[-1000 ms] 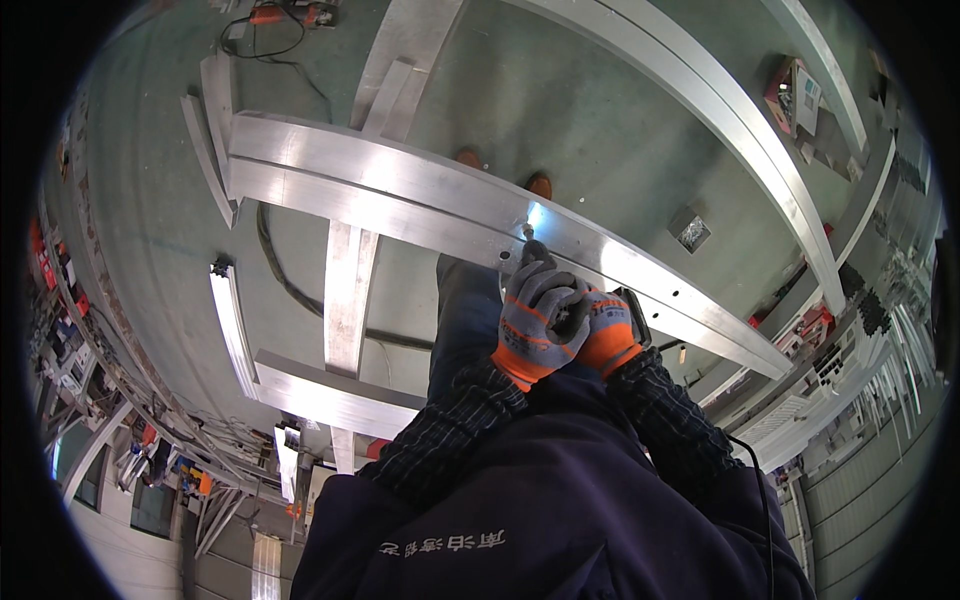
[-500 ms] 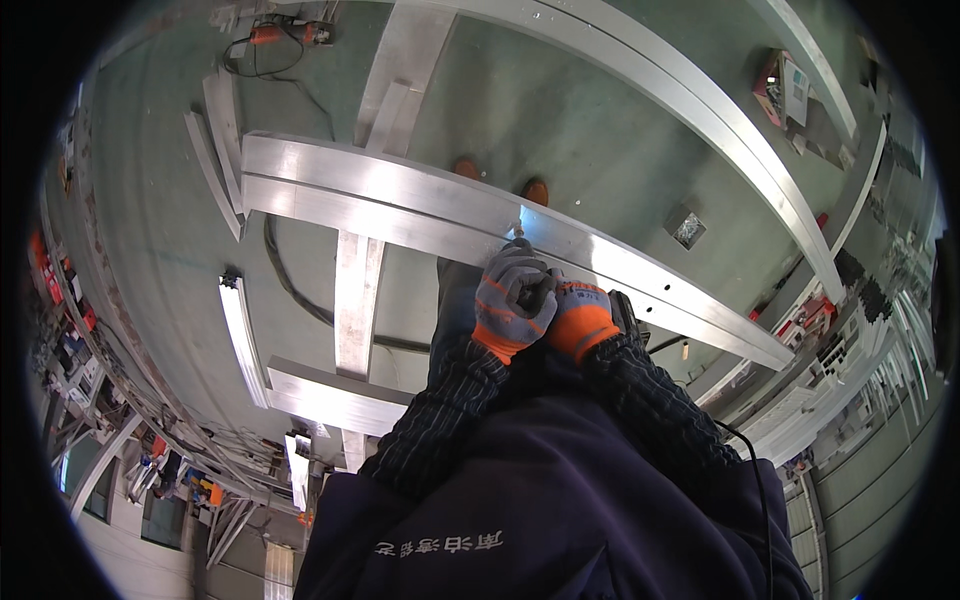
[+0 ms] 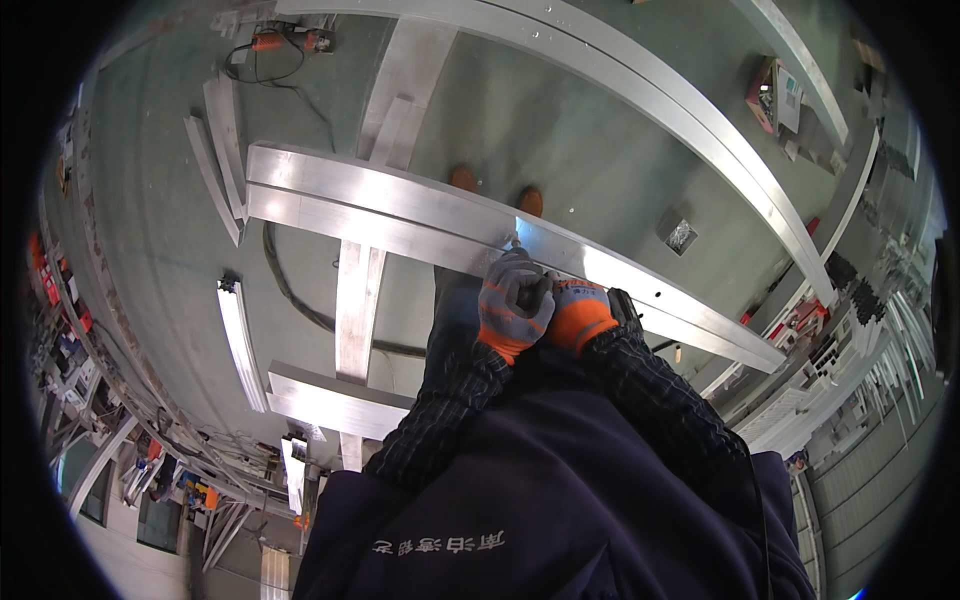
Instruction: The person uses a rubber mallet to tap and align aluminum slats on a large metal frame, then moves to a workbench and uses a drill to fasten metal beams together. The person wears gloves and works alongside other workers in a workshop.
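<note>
Both my hands wear grey and orange gloves and are clasped together around a dark power tool (image 3: 620,305). My left hand (image 3: 508,305) wraps over the tool's front; my right hand (image 3: 578,312) grips its body just behind. The tool's tip (image 3: 515,243) presses on the near face of a long aluminium profile (image 3: 380,205) that runs from the left to the lower right. The tool is mostly hidden by the gloves. My shoes (image 3: 495,190) show on the floor beyond the profile.
A second long aluminium beam (image 3: 680,110) runs across the back. Shorter profiles (image 3: 355,310) lie crosswise underneath, with loose bars (image 3: 240,345) on the green floor at left. An orange tool with cable (image 3: 275,42) lies far back. Racks of parts line the left and right edges.
My clasped hands and the tool have shifted left along the profile. The view has drifted slightly with them.
</note>
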`<move>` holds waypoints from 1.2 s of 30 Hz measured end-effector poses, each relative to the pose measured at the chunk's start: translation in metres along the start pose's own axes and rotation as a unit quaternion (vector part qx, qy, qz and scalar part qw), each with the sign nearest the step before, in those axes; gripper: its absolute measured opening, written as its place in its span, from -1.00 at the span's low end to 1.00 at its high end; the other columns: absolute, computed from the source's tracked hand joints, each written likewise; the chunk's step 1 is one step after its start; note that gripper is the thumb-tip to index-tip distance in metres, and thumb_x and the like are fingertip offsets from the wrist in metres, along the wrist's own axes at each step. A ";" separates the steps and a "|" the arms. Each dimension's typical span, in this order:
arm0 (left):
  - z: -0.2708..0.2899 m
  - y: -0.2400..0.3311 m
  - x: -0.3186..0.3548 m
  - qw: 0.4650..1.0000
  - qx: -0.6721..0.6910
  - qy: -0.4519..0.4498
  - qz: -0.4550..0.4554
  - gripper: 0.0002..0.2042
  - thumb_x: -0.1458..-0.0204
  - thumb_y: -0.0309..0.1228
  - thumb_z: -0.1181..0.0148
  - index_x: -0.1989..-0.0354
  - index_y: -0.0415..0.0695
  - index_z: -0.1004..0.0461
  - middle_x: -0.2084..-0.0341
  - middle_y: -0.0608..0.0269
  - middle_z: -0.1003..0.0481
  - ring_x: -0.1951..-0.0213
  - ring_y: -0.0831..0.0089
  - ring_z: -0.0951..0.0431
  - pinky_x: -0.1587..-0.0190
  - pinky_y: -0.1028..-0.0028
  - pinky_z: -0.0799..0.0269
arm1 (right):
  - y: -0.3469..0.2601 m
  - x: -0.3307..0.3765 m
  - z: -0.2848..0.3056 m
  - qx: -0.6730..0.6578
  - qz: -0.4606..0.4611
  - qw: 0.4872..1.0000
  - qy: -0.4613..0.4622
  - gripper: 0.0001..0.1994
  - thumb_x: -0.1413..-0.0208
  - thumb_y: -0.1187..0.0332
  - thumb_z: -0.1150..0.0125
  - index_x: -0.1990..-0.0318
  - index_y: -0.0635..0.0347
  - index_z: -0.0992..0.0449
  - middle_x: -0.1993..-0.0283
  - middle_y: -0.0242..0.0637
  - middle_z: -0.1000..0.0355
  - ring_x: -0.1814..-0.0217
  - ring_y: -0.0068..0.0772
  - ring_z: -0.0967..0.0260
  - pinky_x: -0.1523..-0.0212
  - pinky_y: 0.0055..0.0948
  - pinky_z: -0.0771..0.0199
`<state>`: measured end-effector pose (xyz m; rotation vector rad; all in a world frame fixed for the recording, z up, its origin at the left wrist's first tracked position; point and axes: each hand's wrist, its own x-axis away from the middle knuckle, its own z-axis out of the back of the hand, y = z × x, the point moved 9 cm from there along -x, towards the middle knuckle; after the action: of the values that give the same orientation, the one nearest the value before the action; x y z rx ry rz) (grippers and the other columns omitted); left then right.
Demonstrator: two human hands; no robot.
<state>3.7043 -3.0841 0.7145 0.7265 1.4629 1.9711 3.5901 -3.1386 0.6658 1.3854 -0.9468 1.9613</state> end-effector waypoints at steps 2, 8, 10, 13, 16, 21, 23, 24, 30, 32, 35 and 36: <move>0.000 0.003 0.000 1.000 -0.005 0.001 -0.002 -0.83 0.11 -0.60 -0.31 0.33 -0.19 -0.49 0.27 0.09 -0.59 0.13 0.09 -0.59 -0.05 0.22 -0.50 | -0.001 0.004 0.005 0.009 0.003 1.000 -0.005 -0.41 -0.10 0.06 -0.21 -0.21 0.25 -0.44 -0.05 0.00 -0.59 -0.13 0.03 -0.55 -0.12 -0.11 -0.52; 0.000 -0.001 0.001 1.000 -0.011 0.011 0.010 -0.81 0.11 -0.60 -0.32 0.30 -0.19 -0.50 0.25 0.07 -0.58 0.11 0.08 -0.59 -0.05 0.23 -0.50 | -0.002 0.005 0.017 0.023 0.014 0.999 0.037 -0.50 -0.05 0.15 -0.26 -0.11 0.22 -0.49 0.03 0.01 -0.61 -0.05 0.01 -0.58 -0.05 -0.12 -0.56; -0.001 -0.013 0.000 0.999 0.003 0.035 0.033 -0.81 0.10 -0.60 -0.32 0.29 -0.19 -0.49 0.24 0.05 -0.58 0.11 0.06 -0.59 -0.05 0.22 -0.50 | -0.002 -0.005 0.026 0.040 0.025 0.999 0.026 -0.57 -0.02 0.18 -0.29 -0.03 0.19 -0.53 0.09 0.01 -0.62 -0.01 0.01 -0.60 -0.02 -0.11 -0.57; -0.006 -0.007 0.004 0.998 -0.025 0.055 0.009 -0.80 0.12 -0.55 -0.36 0.32 -0.18 -0.48 0.29 0.07 -0.55 0.15 0.01 -0.56 0.02 0.15 -0.51 | -0.002 -0.005 0.037 0.067 0.047 0.996 0.044 -0.64 0.00 0.13 -0.31 0.10 0.12 -0.60 0.19 -0.02 -0.63 0.07 0.04 -0.61 0.05 -0.07 -0.58; -0.017 -0.003 -0.005 0.998 -0.030 0.051 0.001 -0.80 0.13 -0.56 -0.36 0.33 -0.18 -0.48 0.31 0.07 -0.54 0.17 0.03 -0.55 0.07 0.16 -0.51 | 0.007 -0.003 0.043 0.054 0.074 0.994 0.056 -0.61 -0.01 0.04 -0.29 0.10 0.10 -0.62 0.20 -0.03 -0.63 0.11 0.06 -0.60 0.07 -0.07 -0.58; -0.026 0.003 -0.002 0.999 -0.033 0.034 0.007 -0.79 0.13 -0.56 -0.36 0.30 -0.20 -0.48 0.29 0.04 -0.55 0.17 0.00 -0.57 0.03 0.17 -0.51 | 0.024 -0.009 0.028 0.076 0.051 0.996 0.004 -0.57 0.00 0.04 -0.29 0.06 0.13 -0.59 0.20 -0.06 -0.63 0.11 0.03 -0.60 0.09 -0.11 -0.58; -0.027 0.007 0.001 0.998 -0.036 0.033 -0.029 -0.79 0.13 -0.57 -0.35 0.31 -0.20 -0.48 0.29 0.05 -0.56 0.17 0.01 -0.58 0.03 0.17 -0.52 | 0.034 -0.012 0.012 0.100 0.033 0.994 0.038 -0.54 0.01 0.04 -0.30 0.02 0.15 -0.56 0.19 -0.08 -0.63 0.11 0.02 -0.60 0.10 -0.12 -0.58; -0.026 0.004 0.005 0.998 -0.029 0.026 -0.042 -0.79 0.14 -0.60 -0.33 0.30 -0.19 -0.49 0.28 0.07 -0.58 0.15 0.04 -0.58 0.02 0.18 -0.52 | 0.032 -0.012 0.007 0.110 0.063 0.990 0.057 -0.63 0.02 0.05 -0.28 0.18 0.13 -0.60 0.29 -0.12 -0.61 0.19 -0.01 -0.60 0.15 -0.14 -0.57; -0.012 -0.001 0.007 1.000 -0.013 0.019 -0.009 -0.81 0.09 -0.63 -0.27 0.26 -0.21 -0.49 0.23 0.07 -0.60 0.09 0.08 -0.59 -0.06 0.19 -0.51 | 0.010 -0.009 0.017 0.067 0.045 0.995 0.058 -0.51 -0.01 0.06 -0.28 -0.03 0.16 -0.53 0.17 -0.07 -0.63 0.08 -0.03 -0.61 0.08 -0.11 -0.58; -0.005 -0.001 0.003 1.000 0.000 0.018 0.000 -0.83 0.03 -0.63 -0.25 0.24 -0.25 -0.49 0.18 0.05 -0.58 0.09 0.15 -0.59 -0.09 0.25 -0.50 | -0.002 -0.005 0.031 0.051 0.037 0.997 0.038 -0.62 -0.03 0.10 -0.27 0.08 0.15 -0.64 0.12 -0.06 -0.65 0.02 -0.03 -0.63 0.03 -0.13 -0.60; -0.005 -0.023 0.005 0.993 0.065 0.054 0.078 -0.84 0.06 -0.57 -0.30 0.29 -0.19 -0.51 0.28 0.06 -0.57 0.16 0.04 -0.58 0.00 0.17 -0.50 | -0.013 -0.006 0.048 0.079 0.063 0.994 0.030 -0.71 -0.06 0.16 -0.24 0.16 0.11 -0.69 0.12 -0.10 -0.65 0.01 -0.06 -0.63 0.02 -0.14 -0.60; -0.006 -0.023 0.004 0.993 0.071 0.062 0.075 -0.85 0.05 -0.57 -0.30 0.29 -0.19 -0.51 0.29 0.06 -0.57 0.17 0.05 -0.58 0.01 0.18 -0.50 | -0.010 -0.011 0.047 0.091 0.065 0.994 0.022 -0.53 0.04 -0.02 -0.37 0.11 0.16 -0.61 0.15 -0.04 -0.63 0.07 -0.01 -0.62 0.02 -0.16 -0.61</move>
<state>3.7003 -3.0792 0.6913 0.8084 1.6807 2.0718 3.6275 -3.1700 0.6680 1.4038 -0.8759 2.2127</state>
